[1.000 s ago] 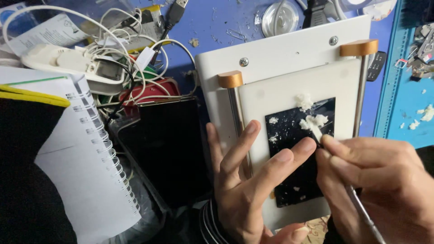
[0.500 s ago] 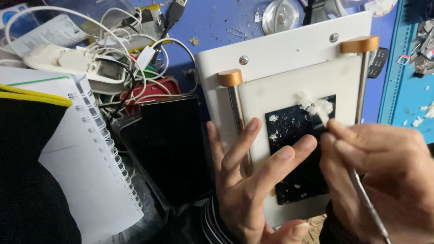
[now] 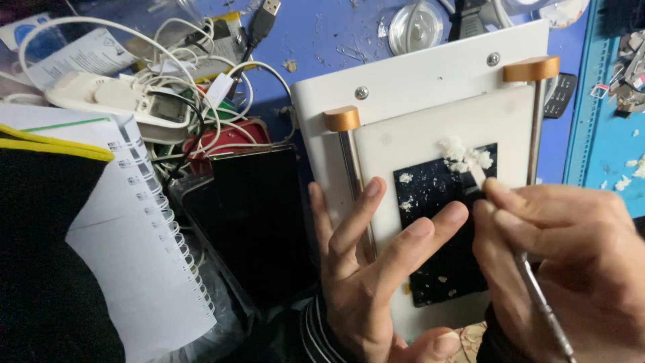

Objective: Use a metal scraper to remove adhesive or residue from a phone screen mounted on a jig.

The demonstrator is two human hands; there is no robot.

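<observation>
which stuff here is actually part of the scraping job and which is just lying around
In use:
- black panel on the white plate
- left hand, fingers pressed on the panel
- right hand holding a thin metal tool
- white residue at the tool tip

Lying about:
- spiral notebook
- white cables
- dark phone
- blue mat

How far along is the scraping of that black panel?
Partly done: white scrapings are heaped at the black panel's top edge. In hand: the right hand works a thin metal tool there while the left hand steadies the panel. Left: white flecks dot it.
</observation>
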